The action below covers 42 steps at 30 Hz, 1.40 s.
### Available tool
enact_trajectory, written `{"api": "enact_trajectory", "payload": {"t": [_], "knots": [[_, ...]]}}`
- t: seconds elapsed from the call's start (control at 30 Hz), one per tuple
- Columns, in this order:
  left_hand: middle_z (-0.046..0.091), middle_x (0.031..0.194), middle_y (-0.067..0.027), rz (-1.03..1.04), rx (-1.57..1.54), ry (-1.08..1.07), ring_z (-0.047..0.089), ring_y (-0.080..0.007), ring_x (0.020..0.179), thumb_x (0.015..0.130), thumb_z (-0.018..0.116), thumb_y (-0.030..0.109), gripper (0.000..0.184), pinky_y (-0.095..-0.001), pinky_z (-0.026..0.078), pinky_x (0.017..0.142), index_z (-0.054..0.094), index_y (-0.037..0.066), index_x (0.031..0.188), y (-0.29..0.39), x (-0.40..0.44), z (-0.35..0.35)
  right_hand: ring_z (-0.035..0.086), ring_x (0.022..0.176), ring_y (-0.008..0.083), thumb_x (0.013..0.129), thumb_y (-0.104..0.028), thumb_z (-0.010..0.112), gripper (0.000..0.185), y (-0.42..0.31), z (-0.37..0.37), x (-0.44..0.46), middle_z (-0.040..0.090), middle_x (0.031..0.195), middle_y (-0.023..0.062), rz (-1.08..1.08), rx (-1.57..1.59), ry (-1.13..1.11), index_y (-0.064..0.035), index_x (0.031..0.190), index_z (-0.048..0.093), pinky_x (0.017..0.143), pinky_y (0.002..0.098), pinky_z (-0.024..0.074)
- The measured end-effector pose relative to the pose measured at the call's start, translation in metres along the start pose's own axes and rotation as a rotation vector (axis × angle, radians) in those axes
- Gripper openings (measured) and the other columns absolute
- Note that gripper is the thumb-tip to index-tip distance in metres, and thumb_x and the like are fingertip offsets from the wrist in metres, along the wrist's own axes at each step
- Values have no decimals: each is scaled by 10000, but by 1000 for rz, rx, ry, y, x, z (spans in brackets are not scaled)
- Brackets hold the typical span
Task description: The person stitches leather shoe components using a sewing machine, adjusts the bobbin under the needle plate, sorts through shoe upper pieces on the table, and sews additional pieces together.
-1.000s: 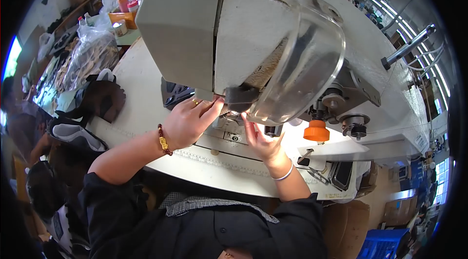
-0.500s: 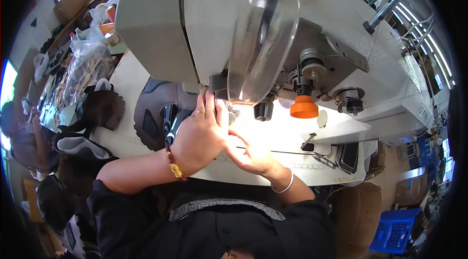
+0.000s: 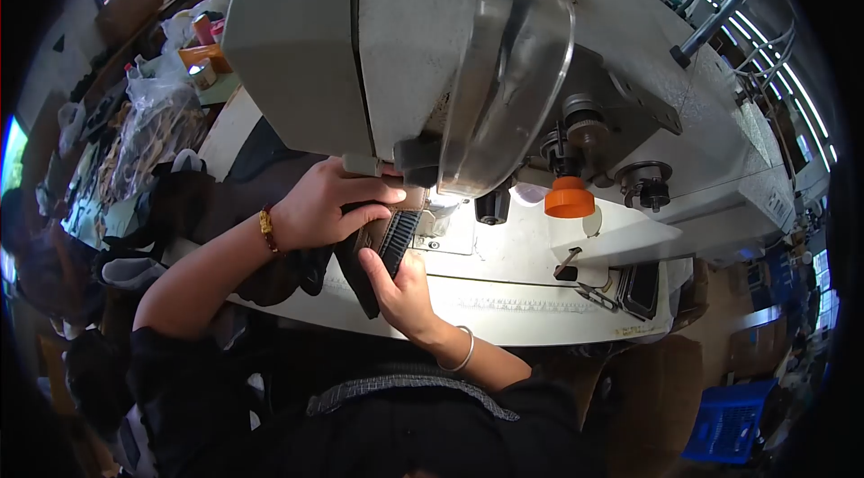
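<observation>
A brown and black shoe piece (image 3: 396,239) with a ribbed black strip along one edge lies under the sewing machine's head (image 3: 405,46). My left hand (image 3: 333,201) presses on its brown part beside the presser area, fingers together and thumb lower down. My right hand (image 3: 405,293) grips the near end of the strip, thumb on top and the other fingers mostly beneath. The needle is hidden behind the clear plastic guard (image 3: 508,73). Dark shoe material (image 3: 261,199) spreads left of my left hand, mostly in shadow.
An orange knob (image 3: 569,198) sits on the machine's front. A ruler strip (image 3: 531,304), small snips (image 3: 596,297) and a black tray (image 3: 640,289) are on the right of the white table (image 3: 450,327). Plastic bags (image 3: 162,109) lie left; a blue crate (image 3: 727,422) stands on the floor.
My left hand has moved left and now lies on the brown part. My right hand has moved down and left onto the strip. The shoe has turned, bringing the ribbed strip into view.
</observation>
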<state>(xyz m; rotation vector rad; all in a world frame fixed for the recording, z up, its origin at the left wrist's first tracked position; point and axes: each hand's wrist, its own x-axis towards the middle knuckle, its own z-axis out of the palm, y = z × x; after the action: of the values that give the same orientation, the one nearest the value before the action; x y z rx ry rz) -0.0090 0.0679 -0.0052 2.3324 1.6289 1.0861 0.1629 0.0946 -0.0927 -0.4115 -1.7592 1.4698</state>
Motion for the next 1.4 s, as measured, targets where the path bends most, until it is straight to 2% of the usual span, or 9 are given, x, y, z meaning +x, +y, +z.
{"api": "enact_trajectory", "payload": {"t": [0.3, 0.4, 0.5, 0.63, 1.03, 1.17, 1.2, 1.27, 1.4], "knots": [[689, 988, -89, 48, 116, 105, 665, -307, 894, 802, 743, 144, 186, -404, 523, 787, 712, 102, 981, 1, -1, 10, 487, 554, 129, 982, -127, 587, 205, 4, -5, -1, 553, 625, 40, 20, 88, 13, 9, 829, 575, 535, 303, 413], [689, 911, -87, 48, 115, 131, 669, -307, 826, 799, 743, 133, 166, -399, 523, 736, 706, 69, 948, -9, 0, 17, 435, 606, 57, 1007, -145, 554, 242, 4, -11, 4, 508, 666, -48, 47, 141, 3, -16, 803, 568, 540, 254, 375], [681, 860, -94, 72, 190, 181, 663, -313, 790, 802, 745, 128, 139, -395, 520, 706, 706, 37, 899, -13, -1, 24, 460, 661, 43, 1008, -149, 556, 218, 7, -14, 6, 545, 729, -49, 61, 163, 0, -10, 844, 593, 579, 230, 395], [679, 858, -99, 1, 103, 171, 660, -316, 792, 809, 749, 142, 136, -391, 513, 706, 711, 35, 884, -23, -2, 28, 486, 622, 112, 980, -98, 575, 173, 14, -16, 10, 557, 685, 26, 90, 163, 5, 19, 856, 597, 588, 285, 421], [691, 895, -94, -42, 161, 189, 660, -308, 890, 821, 746, 172, 170, -388, 520, 777, 719, 53, 939, -14, 2, 23, 463, 613, 106, 976, -122, 588, 171, 16, -27, 17, 541, 659, 21, 66, 70, -31, 24, 887, 595, 579, 289, 421], [685, 984, -94, -90, 118, 218, 644, -318, 948, 832, 732, 172, 202, -397, 521, 805, 701, 72, 1006, 0, -3, 27, 469, 690, 87, 978, -195, 592, 220, 22, -49, 22, 575, 728, 6, 139, 171, -161, 6, 890, 598, 636, 283, 436], [681, 1009, -95, -93, 113, 232, 639, -320, 960, 835, 728, 171, 211, -400, 520, 810, 696, 77, 1021, 4, -4, 28, 509, 770, 91, 982, -215, 589, 212, 24, -68, 27, 615, 821, 22, 240, 123, -308, -7, 983, 631, 714, 282, 466], [667, 1057, -103, -146, 220, 186, 625, -335, 980, 831, 730, 202, 265, -409, 509, 842, 677, 90, 1066, 20, -5, 24, 595, 977, 101, 972, -213, 619, 325, 3, -90, 36, 663, 1086, 33, 418, 240, -380, -4, 1220, 604, 865, 263, 488], [660, 1066, -138, -225, 203, 142, 612, -355, 1010, 829, 732, 233, 322, -416, 490, 882, 662, 88, 1108, 14, -2, 15, 623, 871, 111, 937, -206, 670, 293, -5, -112, 49, 687, 994, 37, 458, 13, -441, 2, 1143, 650, 774, 251, 516]]}}
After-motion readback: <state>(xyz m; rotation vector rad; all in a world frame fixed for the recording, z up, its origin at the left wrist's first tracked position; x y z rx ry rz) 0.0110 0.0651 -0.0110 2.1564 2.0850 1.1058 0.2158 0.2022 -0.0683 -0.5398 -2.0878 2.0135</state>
